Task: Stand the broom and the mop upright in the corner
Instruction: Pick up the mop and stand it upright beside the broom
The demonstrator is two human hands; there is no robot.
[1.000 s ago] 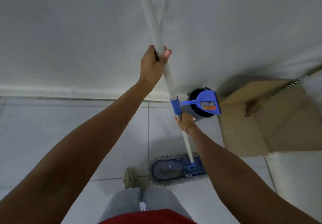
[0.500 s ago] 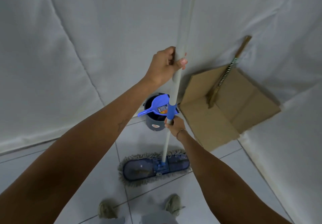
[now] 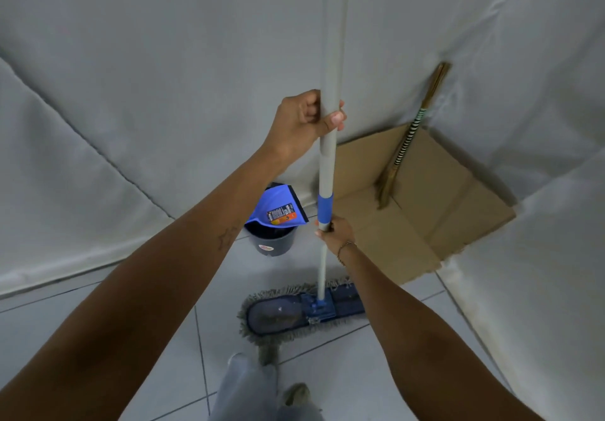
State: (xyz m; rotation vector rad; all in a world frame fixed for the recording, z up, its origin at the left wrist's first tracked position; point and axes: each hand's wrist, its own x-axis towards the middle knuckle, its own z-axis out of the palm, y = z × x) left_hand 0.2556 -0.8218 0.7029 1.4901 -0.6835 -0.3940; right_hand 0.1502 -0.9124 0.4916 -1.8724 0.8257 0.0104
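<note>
I hold the mop upright by its white pole [image 3: 327, 165]. My left hand [image 3: 306, 122] grips the pole high up, and my right hand [image 3: 334, 232] grips it just below the blue collar. The flat blue mop head [image 3: 294, 312], fringed in grey, rests on the tiled floor in front of my feet. The broom [image 3: 407, 139], with a striped handle and straw bristles, leans upright in the corner on the right, its bristles on a flattened cardboard sheet [image 3: 425, 211].
A dark bucket [image 3: 271, 240] with a blue dustpan [image 3: 278, 207] resting on it stands by the wall, left of the pole. White sheeting covers both walls. My feet [image 3: 294, 394] are on the tiles at the bottom.
My view has swung right and closer, bringing the corner and the broom into sight. The mop pole has gone from tilted to nearly vertical. Both hands kept their grip.
</note>
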